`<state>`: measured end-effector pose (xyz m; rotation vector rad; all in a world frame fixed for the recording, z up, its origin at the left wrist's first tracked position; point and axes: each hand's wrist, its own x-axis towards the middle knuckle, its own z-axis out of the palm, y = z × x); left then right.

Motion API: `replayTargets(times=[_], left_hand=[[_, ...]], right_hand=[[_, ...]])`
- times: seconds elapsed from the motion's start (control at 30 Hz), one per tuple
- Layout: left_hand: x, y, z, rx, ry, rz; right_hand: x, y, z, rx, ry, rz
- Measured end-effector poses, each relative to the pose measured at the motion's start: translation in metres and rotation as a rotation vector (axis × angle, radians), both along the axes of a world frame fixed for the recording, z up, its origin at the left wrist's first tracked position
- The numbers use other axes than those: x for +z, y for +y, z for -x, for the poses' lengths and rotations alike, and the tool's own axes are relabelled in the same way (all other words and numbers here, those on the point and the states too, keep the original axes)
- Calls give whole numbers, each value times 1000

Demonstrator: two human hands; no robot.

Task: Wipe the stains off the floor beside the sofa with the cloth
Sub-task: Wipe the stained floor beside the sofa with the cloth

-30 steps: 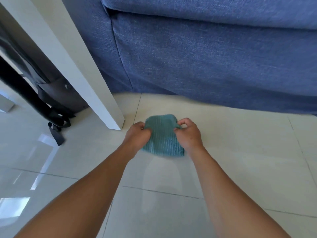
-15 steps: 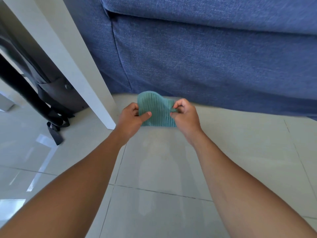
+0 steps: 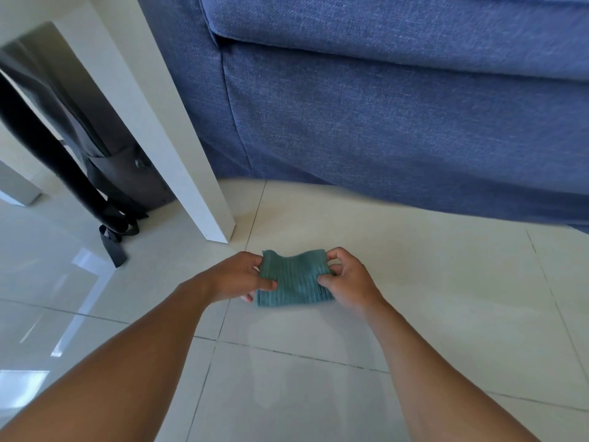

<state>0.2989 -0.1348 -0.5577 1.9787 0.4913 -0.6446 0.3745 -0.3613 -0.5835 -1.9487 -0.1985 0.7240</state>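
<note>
A small teal ribbed cloth (image 3: 291, 280) lies folded on the pale tiled floor (image 3: 430, 282) in front of the blue sofa (image 3: 398, 122). My left hand (image 3: 237, 275) pinches its left edge between thumb and fingers. My right hand (image 3: 349, 279) grips its right edge, fingers curled over the top corner. The cloth's upper edge is raised a little between the two hands. No stain shows clearly on the tiles around it.
A white table leg (image 3: 178, 148) stands on the floor just left of the sofa corner. Behind it a dark grey backpack (image 3: 105, 173) with black straps rests on the floor. Grout lines (image 3: 302, 354) cross the glossy tiles near my forearms.
Both hands had pushed the cloth away toward the sofa base, and have now pulled it back toward me over the tiles, still holding both edges.
</note>
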Motion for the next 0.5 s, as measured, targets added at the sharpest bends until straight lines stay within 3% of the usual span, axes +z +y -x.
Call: replayTargets(times=[0.1,0.27,0.37,0.5], left_hand=[[9,0,1,34,13,99],[22,4,-15,393,-287,304],[26,8,-24,509,-428,294],[16,5,-19,470,-344,262]], right_hand=[[13,4,-9,2,74,-12],[38,23,-29,-132,-5,-236],[45,31,-40,-153,-82,-291],[38,32,-40,-131,-34,-270]])
